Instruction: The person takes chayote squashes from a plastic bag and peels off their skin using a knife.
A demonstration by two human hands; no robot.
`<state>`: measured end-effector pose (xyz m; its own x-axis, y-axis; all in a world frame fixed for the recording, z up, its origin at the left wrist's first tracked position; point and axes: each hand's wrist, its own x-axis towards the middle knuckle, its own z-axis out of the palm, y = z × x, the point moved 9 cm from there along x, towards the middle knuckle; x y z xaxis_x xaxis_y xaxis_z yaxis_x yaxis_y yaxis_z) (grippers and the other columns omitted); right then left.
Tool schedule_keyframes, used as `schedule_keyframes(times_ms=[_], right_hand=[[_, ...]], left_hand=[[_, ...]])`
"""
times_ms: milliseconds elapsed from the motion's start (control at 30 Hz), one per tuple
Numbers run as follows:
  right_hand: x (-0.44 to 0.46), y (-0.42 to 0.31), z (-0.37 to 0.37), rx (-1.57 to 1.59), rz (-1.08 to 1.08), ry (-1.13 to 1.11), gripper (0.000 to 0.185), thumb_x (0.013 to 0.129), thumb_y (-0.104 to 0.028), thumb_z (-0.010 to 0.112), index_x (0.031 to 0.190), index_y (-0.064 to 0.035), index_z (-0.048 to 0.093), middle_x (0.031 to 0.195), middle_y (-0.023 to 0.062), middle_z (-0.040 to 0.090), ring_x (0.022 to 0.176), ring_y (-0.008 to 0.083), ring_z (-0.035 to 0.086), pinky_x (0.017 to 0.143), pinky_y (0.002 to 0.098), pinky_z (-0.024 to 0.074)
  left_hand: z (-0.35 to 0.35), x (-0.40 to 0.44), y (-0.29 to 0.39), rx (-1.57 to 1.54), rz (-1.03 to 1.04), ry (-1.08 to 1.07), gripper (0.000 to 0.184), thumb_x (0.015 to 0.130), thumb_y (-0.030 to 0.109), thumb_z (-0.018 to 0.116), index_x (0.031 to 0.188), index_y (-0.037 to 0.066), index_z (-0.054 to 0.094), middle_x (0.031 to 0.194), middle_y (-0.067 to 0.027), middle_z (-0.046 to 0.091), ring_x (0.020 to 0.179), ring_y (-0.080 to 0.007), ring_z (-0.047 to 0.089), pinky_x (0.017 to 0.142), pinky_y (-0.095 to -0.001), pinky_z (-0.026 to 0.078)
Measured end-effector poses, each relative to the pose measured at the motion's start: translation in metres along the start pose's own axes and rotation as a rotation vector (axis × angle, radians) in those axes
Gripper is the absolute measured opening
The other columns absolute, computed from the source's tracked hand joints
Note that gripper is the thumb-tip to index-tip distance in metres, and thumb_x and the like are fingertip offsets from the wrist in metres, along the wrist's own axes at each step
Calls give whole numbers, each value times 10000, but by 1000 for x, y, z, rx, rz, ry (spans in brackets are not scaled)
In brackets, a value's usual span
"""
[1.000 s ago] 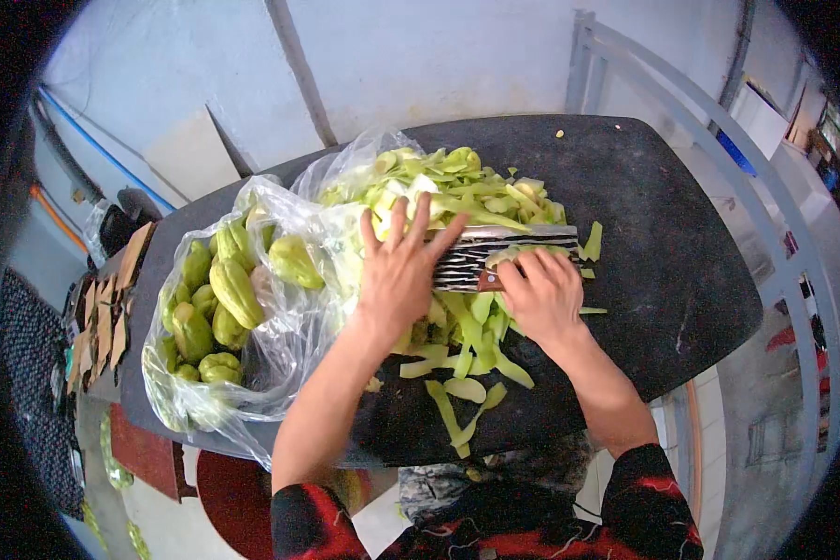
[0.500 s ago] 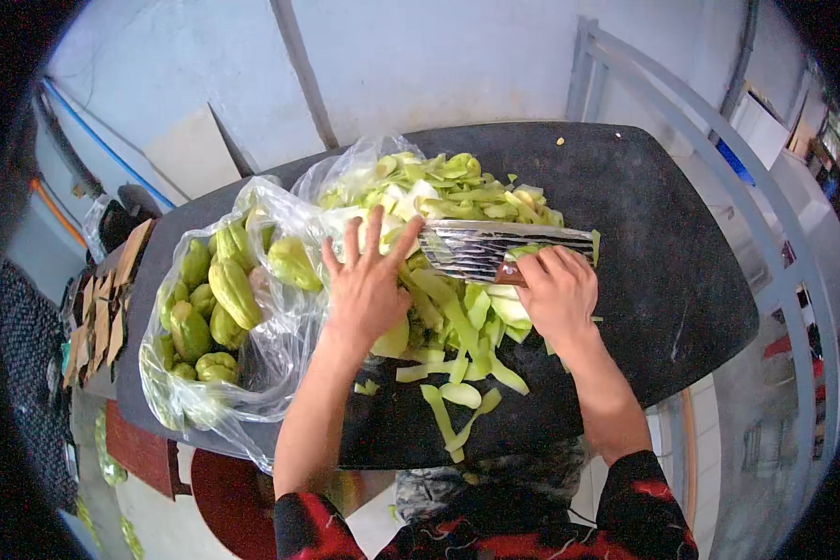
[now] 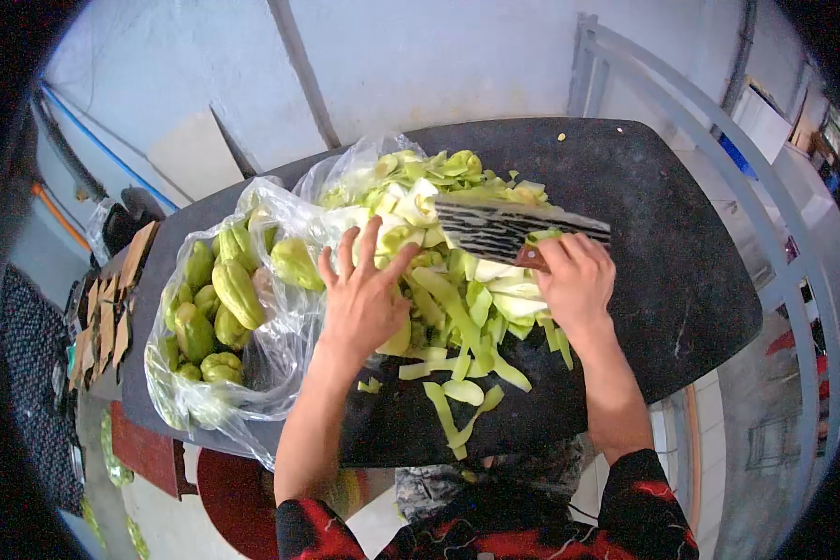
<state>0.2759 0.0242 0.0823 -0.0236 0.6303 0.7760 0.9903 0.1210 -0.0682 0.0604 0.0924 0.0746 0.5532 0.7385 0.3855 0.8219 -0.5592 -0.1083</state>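
My right hand (image 3: 576,280) is closed around the brown handle of a broad-bladed cleaver (image 3: 499,227). Dark streaks and wet marks cover the blade, which lies over the right part of a heap of pale green peelings and cut pieces (image 3: 467,289). A green scrap shows by the handle. My left hand (image 3: 366,299) has its fingers spread at the heap's left side and holds nothing; whether the fingertips touch the pieces is hard to tell. Left of it, whole green chayotes (image 3: 238,291) sit in a clear plastic bag (image 3: 285,373).
Everything rests on a dark tabletop (image 3: 681,233) against a pale wall. Grey metal railing (image 3: 751,196) curves along the right. Loose peel strips (image 3: 441,411) lie near the front edge. Torn cardboard (image 3: 107,308) and a dark red stool (image 3: 243,504) are at left and below.
My right hand and the cleaver have moved a little right and away from me, and the blade is more tilted. My left hand stays nearly in place, with a slight shift of its fingers.
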Motion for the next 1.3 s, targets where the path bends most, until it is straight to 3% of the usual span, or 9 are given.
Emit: schedule_keyframes(times_ms=[100, 233, 467, 667, 867, 900, 1100, 1233, 1300], right_hand=[[1, 3, -1, -48, 0, -18, 270, 616, -166, 754, 846, -124, 619, 791, 30, 582, 776, 237, 608, 661, 382, 489], [-3, -6, 6, -51, -37, -35, 264, 624, -163, 755, 845, -122, 617, 811, 38, 588, 788, 242, 610, 666, 389, 488], [-1, -5, 5, -41, -23, -26, 253, 641, -161, 753, 853, -120, 620, 833, 42, 599, 816, 251, 613, 695, 400, 493], [-2, 2, 7, -10, 21, -43, 277, 618, -142, 764, 849, -118, 615, 812, 41, 602, 807, 258, 613, 692, 401, 498], [-3, 3, 9, 1, 35, -32, 288, 609, -148, 777, 842, -112, 612, 803, 46, 599, 790, 261, 616, 681, 407, 507], [-1, 3, 8, 7, 39, -31, 291, 605, -147, 780, 840, -110, 612, 802, 48, 599, 792, 262, 617, 683, 406, 507], [1, 6, 13, 0, 49, -39, 313, 584, -137, 791, 837, -102, 608, 805, 51, 598, 796, 269, 619, 685, 403, 506], [1, 5, 12, 23, 60, -60, 318, 582, -128, 790, 838, -98, 605, 806, 50, 597, 792, 272, 618, 682, 404, 503], [7, 5, 10, 14, 54, -55, 320, 581, -130, 790, 839, -98, 605, 807, 51, 597, 790, 273, 617, 680, 404, 502]], left_hand=[[-6, -5, -19, -171, -100, 73, 703, 704, 196, 718, 1371, 267, 508, 1473, -185, 317, 1335, -422, 286, 1086, -580, 227], [-17, -9, -9, -315, -64, 177, 766, 683, 137, 719, 1399, 265, 481, 1469, -171, 316, 1323, -417, 290, 1104, -540, 237], [4, -13, 26, -288, 56, 103, 721, 631, 131, 701, 1322, 258, 538, 1449, -201, 339, 1310, -425, 318, 1080, -562, 237], [1, -26, -20, -477, -168, 198, 580, 659, 67, 680, 1221, 145, 561, 1334, -184, 424, 1251, -432, 336, 1054, -521, 316], [34, -41, -41, -487, -373, 162, 500, 743, 168, 705, 1211, 58, 566, 1101, -184, 551, 1086, -376, 483, 956, -472, 396], [34, -43, -41, -463, -350, 178, 536, 768, 216, 708, 1248, 45, 543, 1041, -208, 585, 1014, -388, 546, 911, -454, 442], [47, -49, -43, -553, -462, 89, 753, 764, 320, 738, 1366, -8, 425, 1077, -258, 612, 983, -427, 600, 845, -464, 492], [47, -51, -41, -567, -461, 57, 784, 732, 281, 771, 1377, 4, 422, 1158, -288, 602, 1038, -433, 611, 902, -455, 491], [52, -52, -41, -551, -447, 63, 845, 729, 333, 763, 1398, -19, 385, 1138, -270, 596, 1024, -428, 591, 886, -466, 484]])
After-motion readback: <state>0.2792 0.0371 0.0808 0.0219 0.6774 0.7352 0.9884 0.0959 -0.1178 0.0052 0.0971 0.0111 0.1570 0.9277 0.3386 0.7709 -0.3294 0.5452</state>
